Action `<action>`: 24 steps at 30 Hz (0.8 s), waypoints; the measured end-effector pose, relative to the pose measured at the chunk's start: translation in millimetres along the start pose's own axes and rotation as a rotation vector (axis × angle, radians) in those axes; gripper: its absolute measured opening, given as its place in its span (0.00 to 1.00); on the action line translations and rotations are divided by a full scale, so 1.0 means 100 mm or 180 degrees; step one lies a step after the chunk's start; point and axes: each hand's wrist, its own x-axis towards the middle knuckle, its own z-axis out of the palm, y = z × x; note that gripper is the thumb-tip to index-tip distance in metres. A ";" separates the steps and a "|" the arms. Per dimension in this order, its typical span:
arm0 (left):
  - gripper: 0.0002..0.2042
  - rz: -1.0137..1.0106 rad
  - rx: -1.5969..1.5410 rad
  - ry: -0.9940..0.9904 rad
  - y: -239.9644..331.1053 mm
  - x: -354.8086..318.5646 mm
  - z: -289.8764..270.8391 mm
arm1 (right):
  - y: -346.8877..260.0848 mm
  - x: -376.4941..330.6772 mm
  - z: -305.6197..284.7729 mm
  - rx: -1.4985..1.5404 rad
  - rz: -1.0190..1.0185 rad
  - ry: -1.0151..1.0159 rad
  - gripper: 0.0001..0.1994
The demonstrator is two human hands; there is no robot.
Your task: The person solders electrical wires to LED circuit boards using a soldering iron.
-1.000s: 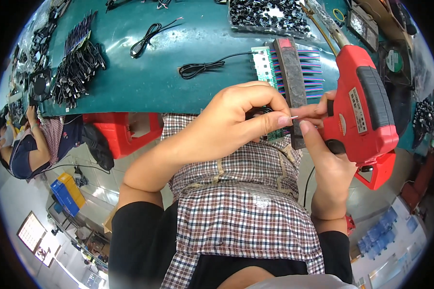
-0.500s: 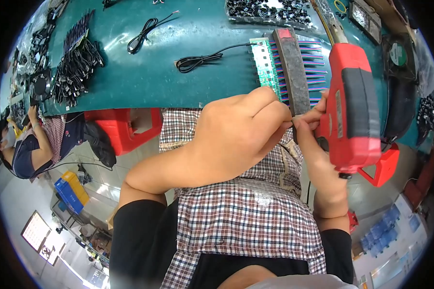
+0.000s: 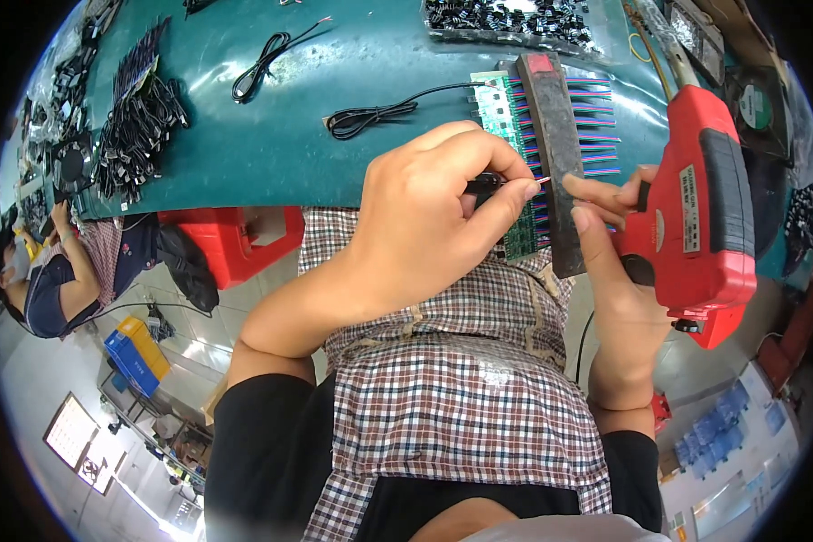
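Note:
My left hand is closed, pinching a black cable between thumb and fingers; its thin bare wire tips point right. Just under that hand lies a green circuit board, with a row of striped wires reaching right beneath a dark bar with a red end patch. My right hand is closed around a red and black glue gun, metal nozzle pointing away from me. Its thumb and forefinger reach toward the bar, a little apart from each other. The gun's handle partly hides the other fingers.
Coiled black cables lie left of the board, with a large cable bundle farther left. A clear tray of small black parts stands at the back. A co-worker is at the left, near a red stool.
My hands have parted from their shared pinch. The left has turned, showing the cable and its wire tips; the right has moved rightward with the glue gun.

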 end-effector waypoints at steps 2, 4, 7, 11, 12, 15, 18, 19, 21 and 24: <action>0.04 0.0047 -0.0018 0.0089 -0.04 0.01 0.04 | 0.02 -0.01 -0.02 0.0014 0.0011 -0.0244 0.23; 0.05 0.0095 -0.0027 0.0179 -0.05 0.02 0.03 | 0.03 0.01 -0.03 -0.0169 -0.0063 -0.0379 0.23; 0.05 0.0111 0.0091 0.0194 -0.03 0.03 0.02 | 0.10 0.04 -0.07 -0.0504 -0.0363 -0.0551 0.22; 0.06 -0.0118 0.0165 0.0064 0.06 0.05 0.02 | 0.10 0.04 -0.10 -0.0659 -0.0515 -0.0628 0.19; 0.06 -0.0133 0.0152 0.0070 0.07 0.06 0.03 | 0.09 0.04 -0.10 -0.0658 -0.0512 -0.0630 0.19; 0.05 -0.0054 0.0203 0.0140 0.06 0.05 0.05 | 0.08 0.02 -0.11 -0.0582 -0.0421 -0.0635 0.18; 0.05 -0.0024 0.0216 0.0174 0.06 0.06 0.06 | 0.08 0.00 -0.11 -0.0620 -0.0299 -0.0576 0.18; 0.05 -0.0027 0.0218 0.0171 0.06 0.06 0.06 | 0.11 0.01 -0.13 -0.0619 -0.0386 -0.0644 0.17; 0.05 -0.0048 0.0207 0.0155 0.06 0.06 0.05 | 0.13 0.00 -0.15 -0.0610 -0.0468 -0.0717 0.16; 0.04 -0.0082 0.0284 0.0055 0.08 0.08 0.01 | 0.08 -0.05 -0.16 -0.0398 -0.0168 -0.0810 0.18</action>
